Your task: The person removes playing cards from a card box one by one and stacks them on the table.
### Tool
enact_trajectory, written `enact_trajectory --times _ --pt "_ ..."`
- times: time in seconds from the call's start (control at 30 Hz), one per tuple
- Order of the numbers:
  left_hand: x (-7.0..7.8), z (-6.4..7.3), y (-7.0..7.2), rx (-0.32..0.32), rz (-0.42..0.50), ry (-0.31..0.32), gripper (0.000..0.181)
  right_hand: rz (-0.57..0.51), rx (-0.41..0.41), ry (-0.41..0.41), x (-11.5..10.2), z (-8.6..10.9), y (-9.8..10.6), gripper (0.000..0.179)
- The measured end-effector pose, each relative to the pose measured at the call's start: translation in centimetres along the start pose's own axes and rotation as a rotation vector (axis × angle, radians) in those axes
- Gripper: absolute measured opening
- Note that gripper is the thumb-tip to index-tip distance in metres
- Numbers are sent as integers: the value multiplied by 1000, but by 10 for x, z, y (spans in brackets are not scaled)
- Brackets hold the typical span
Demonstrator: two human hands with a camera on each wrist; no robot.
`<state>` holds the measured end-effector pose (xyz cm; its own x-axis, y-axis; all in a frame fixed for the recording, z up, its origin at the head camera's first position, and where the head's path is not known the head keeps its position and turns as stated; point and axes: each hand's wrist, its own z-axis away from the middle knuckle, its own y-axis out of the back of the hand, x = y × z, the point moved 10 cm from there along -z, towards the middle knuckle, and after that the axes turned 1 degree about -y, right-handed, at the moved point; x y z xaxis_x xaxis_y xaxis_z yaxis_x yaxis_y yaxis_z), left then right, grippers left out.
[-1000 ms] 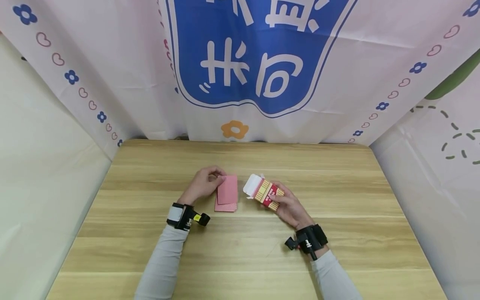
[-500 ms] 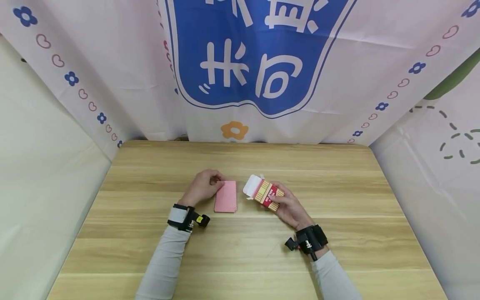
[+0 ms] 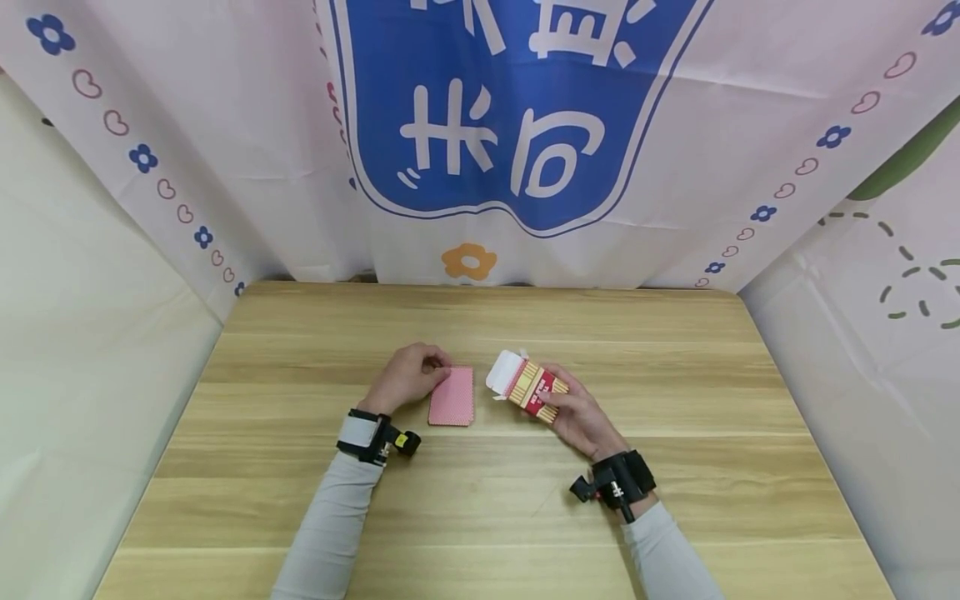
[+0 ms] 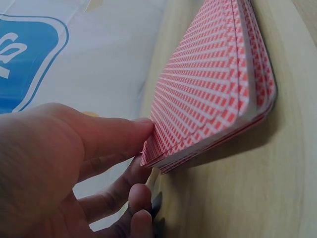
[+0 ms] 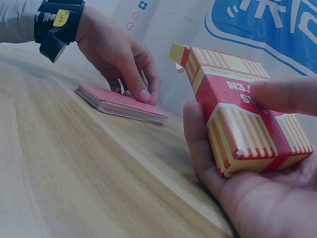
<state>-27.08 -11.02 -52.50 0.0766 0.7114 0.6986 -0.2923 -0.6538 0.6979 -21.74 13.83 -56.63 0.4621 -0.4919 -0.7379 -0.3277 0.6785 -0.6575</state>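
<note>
A deck of playing cards (image 3: 452,398) with red-and-white patterned backs lies face down on the wooden table, its edges slightly uneven. My left hand (image 3: 408,377) pinches the deck at its far left corner; in the left wrist view the thumb (image 4: 136,130) presses on the top card and the index finger curls under the edge. To the right, my right hand (image 3: 581,414) grips a red and yellow striped card box (image 5: 237,114), thumb on its front and fingers around the back. The box is tilted, its white lid flap (image 3: 506,369) folded open toward the deck.
The wooden tabletop (image 3: 480,517) reaches back to a white cloth (image 3: 300,208) with a blue printed emblem. Pale sheets hang along the left and right sides. Each wrist wears a black strap with a small camera.
The upper cards, which stuck out past the far end of the deck, have slid toward me and now line up with the rest. The left hand moved slightly nearer; the right hand stayed still.
</note>
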Motion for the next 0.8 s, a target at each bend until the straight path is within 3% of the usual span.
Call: enact_trajectory --times 0.3,0.47,0.63,0.8 --pt "1 1 0 2 8 -1 11 1 3 1 0 0 1 49" --pt "5 2 6 50 24 -19 15 1 14 -6 0 -1 1 49" --pt "17 4 13 128 53 -77 17 -3 30 -18 1 1 1 49" --pt "39 7 14 193 113 -182 18 4 25 -10 0 2 0 48"
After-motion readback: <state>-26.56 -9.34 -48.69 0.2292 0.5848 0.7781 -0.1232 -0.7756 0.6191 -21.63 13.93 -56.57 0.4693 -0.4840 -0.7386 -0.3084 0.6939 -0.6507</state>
